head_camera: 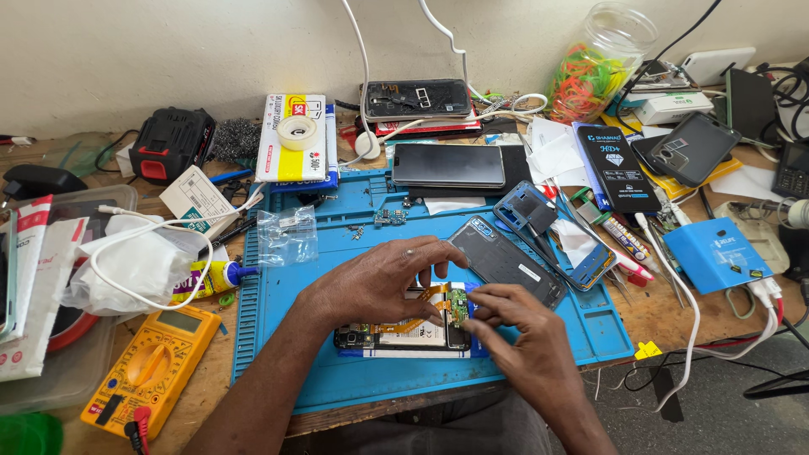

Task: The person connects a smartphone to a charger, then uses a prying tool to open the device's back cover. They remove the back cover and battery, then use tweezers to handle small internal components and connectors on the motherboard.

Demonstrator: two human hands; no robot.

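This is a small phone repair workshop. A wooden bench holds a blue work mat [286,337] with screw trays, an opened phone [404,335], loose phone frames [552,232] and back covers. A yellow multimeter [152,371], glue tube [211,276], tape roll [297,132] and many cables [691,312] lie around it.

The blue work mat [286,337] looks like matt rubber, lying on a rough, worn wooden table [211,371]. The opened phone [404,333] near the middle shows a glossy pale battery, a thin orange flex ribbon and a small green circuit board [457,305]. Far right stands a clear plastic jar [602,59] of rubber bands; near left, a yellow matt plastic multimeter [152,366].
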